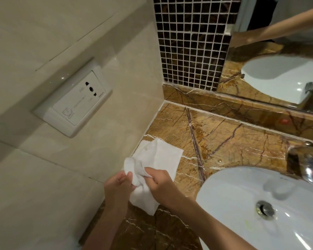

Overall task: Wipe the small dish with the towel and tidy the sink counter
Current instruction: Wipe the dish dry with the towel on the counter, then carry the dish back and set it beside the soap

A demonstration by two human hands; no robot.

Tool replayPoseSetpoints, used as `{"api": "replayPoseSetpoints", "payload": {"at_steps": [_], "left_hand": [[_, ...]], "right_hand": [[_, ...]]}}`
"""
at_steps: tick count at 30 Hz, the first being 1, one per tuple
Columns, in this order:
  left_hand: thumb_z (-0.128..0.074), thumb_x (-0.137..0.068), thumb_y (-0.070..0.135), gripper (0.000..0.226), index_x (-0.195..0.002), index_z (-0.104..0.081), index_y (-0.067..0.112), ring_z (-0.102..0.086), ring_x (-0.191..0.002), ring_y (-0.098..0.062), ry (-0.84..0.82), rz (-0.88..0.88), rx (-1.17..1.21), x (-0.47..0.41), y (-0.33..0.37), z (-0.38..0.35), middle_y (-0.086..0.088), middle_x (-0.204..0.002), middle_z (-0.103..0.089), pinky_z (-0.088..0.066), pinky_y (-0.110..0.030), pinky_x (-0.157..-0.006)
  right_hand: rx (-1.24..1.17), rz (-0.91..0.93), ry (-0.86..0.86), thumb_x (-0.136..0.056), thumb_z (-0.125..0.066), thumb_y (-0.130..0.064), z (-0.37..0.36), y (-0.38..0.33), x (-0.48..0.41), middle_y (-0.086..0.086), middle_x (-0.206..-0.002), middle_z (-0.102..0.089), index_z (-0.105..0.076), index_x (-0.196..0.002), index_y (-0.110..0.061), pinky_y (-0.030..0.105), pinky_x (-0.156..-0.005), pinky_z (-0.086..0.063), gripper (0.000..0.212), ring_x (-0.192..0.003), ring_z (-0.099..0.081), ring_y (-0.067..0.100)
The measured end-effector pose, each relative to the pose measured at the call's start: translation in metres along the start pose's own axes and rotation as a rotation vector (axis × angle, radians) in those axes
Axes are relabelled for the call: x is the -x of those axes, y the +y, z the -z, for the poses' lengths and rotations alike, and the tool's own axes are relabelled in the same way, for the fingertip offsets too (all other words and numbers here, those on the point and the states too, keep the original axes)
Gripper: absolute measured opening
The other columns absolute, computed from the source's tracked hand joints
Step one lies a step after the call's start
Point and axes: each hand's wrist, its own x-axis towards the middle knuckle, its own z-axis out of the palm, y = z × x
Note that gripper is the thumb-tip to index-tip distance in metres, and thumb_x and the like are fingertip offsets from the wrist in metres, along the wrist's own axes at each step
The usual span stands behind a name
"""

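A white towel hangs crumpled over the brown marble counter, close to the left wall. My left hand pinches its near edge from the left. My right hand grips a bunched part of the same towel from the right. Both hands are close together above the counter's left end. No small dish shows anywhere in the head view; whether one is wrapped inside the cloth cannot be told.
A white oval sink with a chrome drain fills the lower right. A chrome tap stands at the right edge. A wall socket sits on the beige tiled wall at left. A mirror and dark mosaic tiles stand behind.
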Motion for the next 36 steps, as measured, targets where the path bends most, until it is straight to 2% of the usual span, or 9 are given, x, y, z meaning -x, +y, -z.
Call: {"api": "replayPoseSetpoints", "payload": {"at_steps": [8, 12, 17, 22, 25, 28, 31, 33, 36], "left_hand": [[-0.050, -0.093, 0.011, 0.017, -0.076, -0.047, 0.006, -0.044, -0.059, -0.013, -0.150, 0.278, 0.578, -0.001, 0.000, 0.004, -0.004, -0.064, -0.037, -0.055, -0.026, -0.064], [-0.051, -0.092, 0.010, 0.021, -0.073, -0.048, 0.002, -0.048, -0.048, -0.007, -0.170, 0.276, 0.520, 0.005, -0.005, 0.001, 0.003, -0.051, -0.043, -0.056, -0.034, -0.072], [-0.052, -0.092, 0.010, 0.017, -0.086, -0.055, -0.006, -0.056, -0.072, -0.019, -0.172, 0.272, 0.472, 0.010, -0.008, 0.008, -0.009, -0.080, -0.056, -0.057, -0.030, -0.063], [-0.059, -0.085, 0.016, 0.018, -0.070, -0.063, 0.007, -0.037, -0.044, -0.013, -0.160, -0.165, -0.127, 0.012, 0.006, 0.025, -0.007, -0.050, -0.048, -0.031, -0.021, -0.042], [-0.056, -0.090, 0.015, 0.018, -0.097, -0.072, 0.021, -0.062, -0.070, -0.003, -0.181, -0.395, -0.422, 0.014, 0.013, 0.024, 0.009, -0.087, -0.074, -0.051, -0.030, -0.067], [-0.057, -0.090, 0.011, 0.026, -0.114, -0.067, 0.015, -0.056, -0.111, -0.011, -0.211, -0.554, -0.627, 0.019, 0.009, 0.015, 0.003, -0.118, -0.066, -0.034, -0.032, -0.107], [-0.063, -0.081, -0.004, 0.034, -0.112, -0.068, 0.011, -0.059, -0.113, -0.020, -0.231, -0.678, -0.781, 0.028, 0.011, 0.001, -0.005, -0.118, -0.067, -0.031, -0.031, -0.105], [-0.069, -0.067, -0.016, 0.043, -0.104, -0.071, 0.007, -0.065, -0.105, -0.026, -0.258, -0.773, -0.816, 0.036, 0.012, -0.009, -0.010, -0.108, -0.071, -0.037, -0.041, -0.099], [-0.070, -0.060, -0.020, 0.052, -0.105, -0.070, 0.004, -0.064, -0.105, -0.029, -0.273, -0.826, -0.816, 0.053, 0.013, -0.025, -0.013, -0.109, -0.070, -0.036, -0.045, -0.098]], "right_hand": [[-0.354, -0.305, 0.159, -0.094, -0.047, -0.019, -0.003, 0.014, 0.005, 0.006, -0.084, -0.072, -0.070, -0.093, -0.013, 0.029, -0.064, -0.048, 0.024, -0.077, -0.065, 0.014], [-0.508, -0.388, 0.242, -0.099, -0.046, -0.011, -0.002, 0.017, 0.004, 0.004, -0.101, -0.074, -0.068, -0.110, -0.014, 0.038, -0.080, -0.058, 0.025, -0.095, -0.070, 0.021], [-0.531, -0.409, 0.232, -0.100, -0.046, -0.011, 0.004, 0.019, 0.002, 0.004, -0.103, -0.074, -0.068, -0.109, -0.012, 0.034, -0.078, -0.059, 0.024, -0.095, -0.070, 0.020], [-0.539, -0.585, 0.446, -0.097, -0.047, -0.006, 0.019, 0.022, -0.012, 0.002, -0.095, -0.072, -0.066, -0.094, -0.021, 0.034, -0.074, -0.055, 0.025, -0.085, -0.069, 0.020], [-0.550, -0.616, 0.569, -0.091, -0.045, 0.004, 0.030, 0.021, -0.011, 0.001, -0.092, -0.072, -0.065, -0.100, -0.019, 0.030, -0.060, -0.052, 0.031, -0.068, -0.067, 0.017], [-0.499, -0.668, 0.597, -0.089, -0.043, 0.005, 0.035, 0.018, -0.002, 0.009, -0.107, -0.071, -0.062, -0.118, -0.015, 0.033, -0.063, -0.049, 0.040, -0.078, -0.067, 0.025], [-0.266, -0.550, 0.591, -0.096, -0.048, -0.012, 0.043, 0.009, 0.014, -0.002, -0.135, -0.052, -0.047, -0.139, -0.016, 0.018, -0.081, -0.042, 0.043, -0.097, -0.056, 0.003], [-0.198, -0.439, 0.507, -0.099, -0.048, -0.029, 0.045, 0.000, 0.026, -0.005, -0.130, -0.053, -0.049, -0.136, -0.018, 0.017, -0.087, -0.038, 0.039, -0.099, -0.051, 0.000], [-0.363, -0.496, 0.351, -0.096, -0.051, -0.043, 0.048, -0.010, 0.038, 0.007, -0.104, -0.063, -0.058, -0.114, -0.012, 0.036, -0.079, -0.055, 0.036, -0.090, -0.063, 0.021]]}}
